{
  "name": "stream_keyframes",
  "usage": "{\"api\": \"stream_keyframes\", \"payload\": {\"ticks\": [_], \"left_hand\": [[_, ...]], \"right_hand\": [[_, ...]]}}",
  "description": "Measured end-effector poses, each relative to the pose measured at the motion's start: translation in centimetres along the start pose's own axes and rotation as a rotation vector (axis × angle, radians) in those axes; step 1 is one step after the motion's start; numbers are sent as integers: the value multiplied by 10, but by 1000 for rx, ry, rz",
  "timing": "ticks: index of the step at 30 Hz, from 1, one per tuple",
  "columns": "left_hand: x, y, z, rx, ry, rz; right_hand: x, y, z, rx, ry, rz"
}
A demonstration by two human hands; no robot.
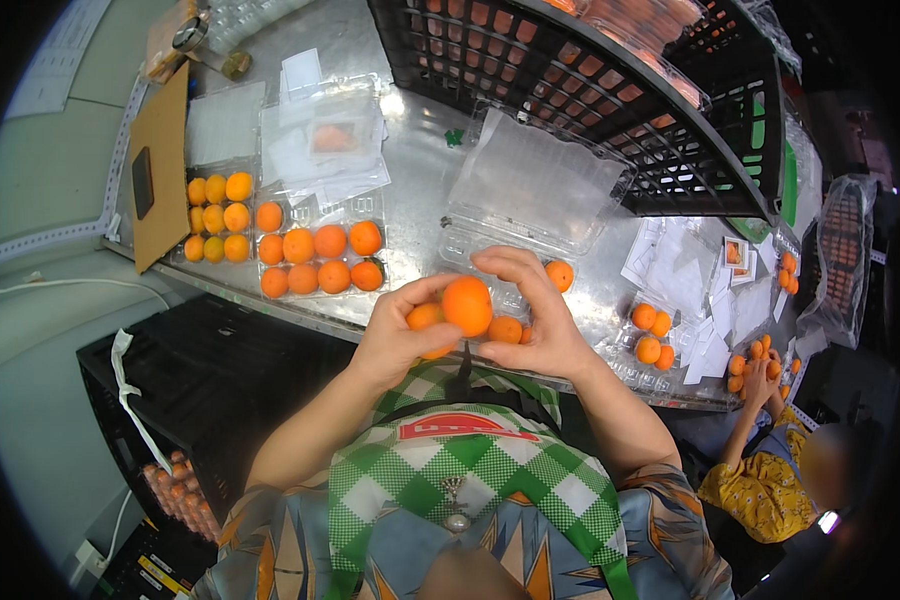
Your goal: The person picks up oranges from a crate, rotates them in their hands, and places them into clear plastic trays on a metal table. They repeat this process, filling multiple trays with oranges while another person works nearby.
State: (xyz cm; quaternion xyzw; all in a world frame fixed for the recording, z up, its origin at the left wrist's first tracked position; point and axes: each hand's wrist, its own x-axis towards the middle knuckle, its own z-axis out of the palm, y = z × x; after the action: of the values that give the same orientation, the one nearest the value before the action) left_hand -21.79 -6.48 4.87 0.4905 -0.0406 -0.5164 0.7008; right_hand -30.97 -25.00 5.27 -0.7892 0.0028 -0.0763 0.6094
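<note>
My left hand grips a smooth orange citrus fruit between thumb and fingers. More orange fruit shows inside its curl; I cannot tell whether that is held or rests below. Just to the right, my right hand is empty, its thumb and fingers spread wide beside the held fruit. Beneath both hands lies an open clear plastic clamshell, its lid folded back with a white sheet in it. A fruit sits behind my right hand, and another between my hands, partly hidden.
Left stand a clamshell of several oranges and one of yellower fruit. A black crate holding packed fruit borders the metal table. Right are a partly filled clamshell, paper sheets and a co-worker's hand on fruit.
</note>
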Motion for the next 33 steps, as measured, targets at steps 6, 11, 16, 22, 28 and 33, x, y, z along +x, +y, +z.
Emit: {"api": "stream_keyframes", "payload": {"ticks": [6,11,16,22,28,33], "left_hand": [[2,-14,-8,-212,-135,-147],[2,-15,-7,-250,-162,-189],[3,-21,-6,-294,-190,-188],[1,-41,-15,-552,-227,-324],[3,-31,-11,-392,-6,-298],[3,-21,0,-180,17,-145]], "right_hand": [[4,2,8,41,-34,-68],[2,5,10,43,-22,-37],[3,3,9,-16,-24,-42],[-4,0,17,385,-14,208],[1,2,11,-72,99,30],[3,-1,18,-182,224,17]]}}
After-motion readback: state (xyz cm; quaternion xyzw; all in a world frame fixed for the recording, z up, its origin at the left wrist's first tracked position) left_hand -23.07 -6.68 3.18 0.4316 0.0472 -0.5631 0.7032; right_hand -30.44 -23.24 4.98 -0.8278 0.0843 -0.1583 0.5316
